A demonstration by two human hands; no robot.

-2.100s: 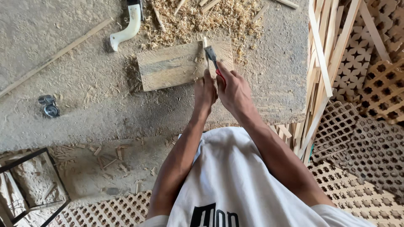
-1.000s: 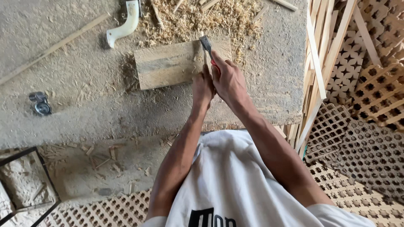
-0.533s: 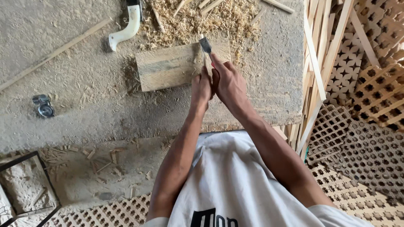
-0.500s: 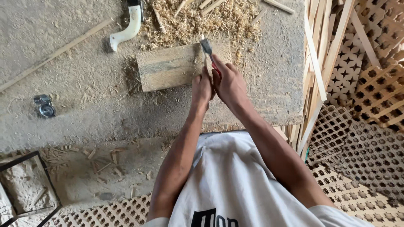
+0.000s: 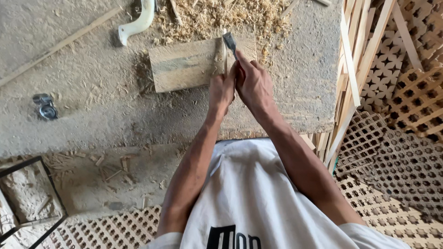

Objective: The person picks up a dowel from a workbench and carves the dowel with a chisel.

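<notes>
A flat wooden board (image 5: 187,64) lies on a dusty grey workbench (image 5: 295,92). A thin wooden strip (image 5: 224,53) stands on the board's right part, and my left hand (image 5: 221,90) grips its near end. My right hand (image 5: 253,85) is closed around a chisel; its handle is hidden in the fist. The chisel's dark metal blade (image 5: 230,42) points away from me and rests against the strip near its far end. Both hands are pressed close together.
Wood shavings (image 5: 217,16) are heaped behind the board. A white curved handle (image 5: 136,23) lies at the back left, a small metal part (image 5: 45,107) at the left. Long slats (image 5: 353,69) and wooden lattice panels (image 5: 406,92) stand at the right.
The hands and chisel have stayed over the strip on the board, with the blade shifting slightly forward and back along it. The view has wobbled a little.
</notes>
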